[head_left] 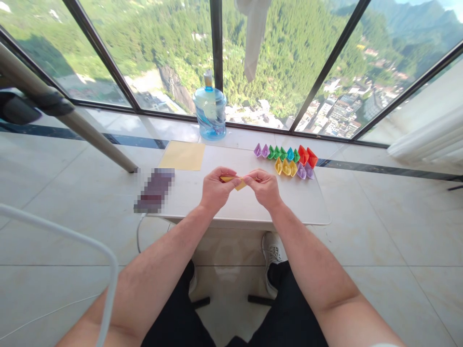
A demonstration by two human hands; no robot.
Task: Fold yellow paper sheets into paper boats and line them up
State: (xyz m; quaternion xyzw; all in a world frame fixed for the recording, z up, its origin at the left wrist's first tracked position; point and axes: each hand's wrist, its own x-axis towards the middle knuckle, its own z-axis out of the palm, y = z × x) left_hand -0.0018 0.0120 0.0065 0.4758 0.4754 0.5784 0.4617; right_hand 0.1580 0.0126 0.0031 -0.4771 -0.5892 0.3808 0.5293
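My left hand (216, 188) and my right hand (265, 188) are held together over the small white table (307, 202). Both pinch a folded piece of yellow paper (238, 182), one hand at each end, just above the tabletop. To the right of my hands sit several finished folded paper boats (287, 159) in purple, green, blue, red and yellow, set in two rows. A flat sheet of yellow paper (183, 155) lies at the table's far left corner.
A blurred dark object (155, 190) rests on the table's left edge. A large water jug (210, 110) stands on the window ledge behind the table. A slanted metal pole (65, 113) crosses the left, and a white tube (90, 246) curves at lower left.
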